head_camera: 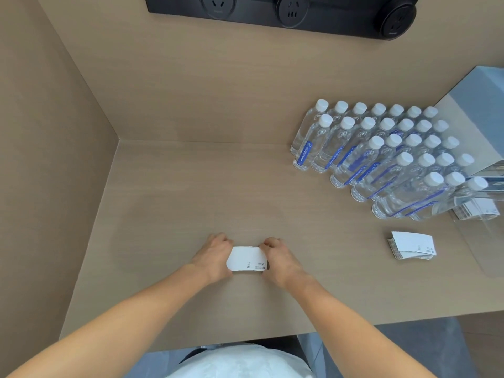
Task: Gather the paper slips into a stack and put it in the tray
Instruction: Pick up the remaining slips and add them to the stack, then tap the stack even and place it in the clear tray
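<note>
Both hands' fingers (218, 238) clamp a curved white paper stack (246, 259) on the smooth wood-grain table (177, 200)

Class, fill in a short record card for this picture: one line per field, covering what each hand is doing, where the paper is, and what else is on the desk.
Left hand: left hand grips the left end of the held stack of slips
Right hand: right hand grips its right end
Held stack: low over the desk, centre front
Second pile: fanned slips lying on the desk to the right, untouched
Bottles: capped water bottles upright in rows, right rear
Tray: clear tray at the right edge, partly cut off, papers inside
Wall: socket strip
</note>
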### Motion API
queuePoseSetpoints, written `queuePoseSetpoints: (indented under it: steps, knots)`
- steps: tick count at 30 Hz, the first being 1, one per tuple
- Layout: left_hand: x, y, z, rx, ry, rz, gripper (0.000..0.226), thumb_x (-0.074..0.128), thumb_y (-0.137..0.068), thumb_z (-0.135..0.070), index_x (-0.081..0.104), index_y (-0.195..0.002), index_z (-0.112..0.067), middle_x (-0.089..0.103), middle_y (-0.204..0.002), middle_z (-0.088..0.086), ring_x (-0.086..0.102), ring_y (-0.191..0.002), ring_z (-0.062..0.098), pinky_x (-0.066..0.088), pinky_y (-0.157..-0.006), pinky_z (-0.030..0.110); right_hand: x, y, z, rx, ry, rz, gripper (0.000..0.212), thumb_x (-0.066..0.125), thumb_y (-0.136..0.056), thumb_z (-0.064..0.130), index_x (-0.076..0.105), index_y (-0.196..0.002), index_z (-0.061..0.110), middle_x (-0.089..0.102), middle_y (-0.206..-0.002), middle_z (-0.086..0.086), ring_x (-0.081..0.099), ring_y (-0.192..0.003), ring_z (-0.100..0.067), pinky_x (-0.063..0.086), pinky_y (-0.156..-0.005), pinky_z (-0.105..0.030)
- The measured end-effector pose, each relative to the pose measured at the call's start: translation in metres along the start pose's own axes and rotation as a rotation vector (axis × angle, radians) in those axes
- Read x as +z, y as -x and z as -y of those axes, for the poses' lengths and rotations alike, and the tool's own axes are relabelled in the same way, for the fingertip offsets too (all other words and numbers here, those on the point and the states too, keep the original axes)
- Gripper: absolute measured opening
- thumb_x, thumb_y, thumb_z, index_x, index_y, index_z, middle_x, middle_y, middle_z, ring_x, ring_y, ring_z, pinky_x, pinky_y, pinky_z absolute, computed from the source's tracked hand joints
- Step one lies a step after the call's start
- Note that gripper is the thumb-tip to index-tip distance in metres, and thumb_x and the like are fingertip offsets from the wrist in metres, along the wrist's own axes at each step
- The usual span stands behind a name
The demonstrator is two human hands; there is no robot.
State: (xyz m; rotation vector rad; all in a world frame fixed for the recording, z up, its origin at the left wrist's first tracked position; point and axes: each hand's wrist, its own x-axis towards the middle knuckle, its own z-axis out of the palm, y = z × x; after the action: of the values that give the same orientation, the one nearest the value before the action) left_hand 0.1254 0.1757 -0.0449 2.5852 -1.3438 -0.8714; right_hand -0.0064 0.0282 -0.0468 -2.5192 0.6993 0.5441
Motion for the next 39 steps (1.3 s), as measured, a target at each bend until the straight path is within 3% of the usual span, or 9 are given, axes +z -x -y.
queuePoseSetpoints:
  steps: [3, 9, 14, 20, 23, 28, 31, 35, 39]
  knots:
    - [0.001, -0.001, 0.005, 0.034, -0.04, 0.006, 0.032, 0.071, -0.076, -0.028, 0.06, -0.102, -0.013, 0.05, -0.11, 0.002, 0.045, -0.113, 0.022, 0.047, -0.087, 0.028, 0.004, -0.001, -0.002, 0.04, -0.041, -0.009, 0.036, 0.061, -0.074, 0.015, 0.054, -0.109, 0.018, 0.045, -0.123, 0.001, 0.053, -0.105, -0.022, 0.046, -0.077, -0.027]
    - [-0.003, -0.002, 0.003, 0.083, -0.142, 0.06, 0.038, 0.074, -0.069, -0.026, 0.057, -0.098, -0.008, 0.048, -0.111, 0.005, 0.045, -0.111, 0.021, 0.049, -0.088, 0.032, 0.012, -0.001, 0.0, 0.054, -0.036, -0.033, 0.033, 0.065, -0.067, 0.011, 0.048, -0.095, 0.016, 0.046, -0.115, 0.001, 0.055, -0.09, -0.024, 0.043, -0.065, -0.027]
    - [-0.012, -0.002, 0.0, 0.12, -0.165, 0.044, 0.04, 0.073, -0.069, -0.026, 0.056, -0.1, -0.007, 0.048, -0.11, 0.004, 0.045, -0.108, 0.021, 0.05, -0.085, 0.032, 0.008, 0.002, -0.007, 0.044, -0.1, -0.054, 0.034, 0.065, -0.065, 0.014, 0.052, -0.096, 0.017, 0.047, -0.114, 0.005, 0.053, -0.092, -0.019, 0.04, -0.066, -0.023]
    - [-0.025, -0.003, -0.017, 0.141, 0.018, -0.022, 0.037, 0.071, -0.066, -0.027, 0.051, -0.095, -0.014, 0.041, -0.101, -0.004, 0.052, -0.087, 0.021, 0.048, -0.065, 0.031, -0.015, 0.021, -0.022, 0.033, -0.248, -0.177, 0.025, 0.063, -0.061, 0.008, 0.059, -0.084, 0.016, 0.049, -0.092, 0.009, 0.056, -0.077, -0.019, 0.046, -0.057, -0.027]
    - [-0.031, -0.008, -0.034, 0.186, 0.172, -0.041, 0.034, 0.069, -0.063, -0.026, 0.055, -0.094, -0.021, 0.046, -0.096, -0.007, 0.054, -0.085, 0.018, 0.052, -0.069, 0.032, -0.033, 0.035, -0.037, 0.045, -0.268, -0.227, 0.024, 0.065, -0.059, 0.008, 0.061, -0.083, 0.013, 0.054, -0.087, 0.004, 0.058, -0.075, -0.022, 0.05, -0.06, -0.03]
    - [-0.031, -0.023, -0.082, 0.257, 0.269, -0.042, 0.03, 0.075, -0.064, -0.018, 0.059, -0.09, -0.022, 0.05, -0.085, -0.011, 0.053, -0.075, 0.015, 0.044, -0.059, 0.023, -0.056, 0.067, -0.073, 0.095, -0.265, -0.276, 0.027, 0.069, -0.06, 0.008, 0.06, -0.084, 0.013, 0.05, -0.087, 0.006, 0.053, -0.072, -0.018, 0.042, -0.056, -0.024]
    - [-0.027, -0.035, -0.121, 0.279, 0.226, -0.031, 0.031, 0.078, -0.065, -0.017, 0.058, -0.089, -0.02, 0.051, -0.085, -0.007, 0.051, -0.077, 0.016, 0.039, -0.056, 0.025, -0.066, 0.085, -0.105, 0.135, -0.276, -0.298, 0.027, 0.07, -0.061, 0.01, 0.059, -0.084, 0.017, 0.044, -0.086, 0.011, 0.049, -0.073, -0.016, 0.034, -0.055, -0.018]
    - [-0.021, -0.055, -0.177, 0.312, 0.023, -0.026, 0.028, 0.074, -0.072, -0.017, 0.056, -0.093, -0.014, 0.049, -0.088, -0.002, 0.05, -0.079, 0.02, 0.037, -0.06, 0.027, -0.079, 0.099, -0.156, 0.16, -0.289, -0.311, 0.03, 0.07, -0.062, 0.013, 0.06, -0.089, 0.019, 0.049, -0.093, 0.01, 0.054, -0.082, -0.018, 0.046, -0.066, -0.028]
    - [-0.009, -0.084, -0.238, 0.296, -0.066, 0.004, 0.024, 0.066, -0.074, -0.014, 0.06, -0.098, -0.014, 0.064, -0.094, 0.004, 0.062, -0.085, 0.024, 0.046, -0.064, 0.027, -0.092, 0.102, -0.225, 0.153, -0.252, -0.309, 0.036, 0.071, -0.058, 0.021, 0.061, -0.093, 0.02, 0.058, -0.1, 0.007, 0.059, -0.091, -0.021, 0.055, -0.075, -0.037]
